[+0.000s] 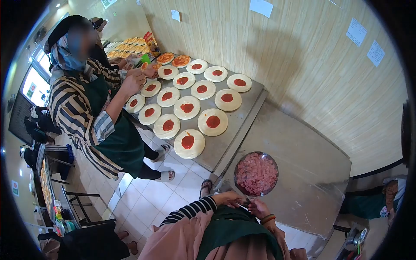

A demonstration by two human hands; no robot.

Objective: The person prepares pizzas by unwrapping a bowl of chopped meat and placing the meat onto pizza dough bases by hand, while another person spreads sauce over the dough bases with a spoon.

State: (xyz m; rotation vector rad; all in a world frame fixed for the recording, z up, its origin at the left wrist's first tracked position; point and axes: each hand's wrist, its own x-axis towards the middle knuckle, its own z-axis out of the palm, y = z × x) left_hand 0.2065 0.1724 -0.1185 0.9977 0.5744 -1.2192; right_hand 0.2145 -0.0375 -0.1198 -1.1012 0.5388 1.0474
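Note:
My left hand [229, 198], below a black-and-white striped sleeve, is closed at the near edge of the metal table. Close beside it, my right hand [259, 209] is also closed, with bands around the wrist. Between the fingers of both hands is a small dark object [246, 202], too small to name. Just beyond my hands, a round bowl [248, 192] of diced pink meat [256, 172] stands on the table.
Several dough rounds [187, 107] with red sauce cover the metal worktop [248, 100] ahead. A co-worker [93, 108] in a green apron works at its left side, hands over the rounds. A wooden-patterned wall [277, 56] bounds the back. Another person [375, 201] is at far right.

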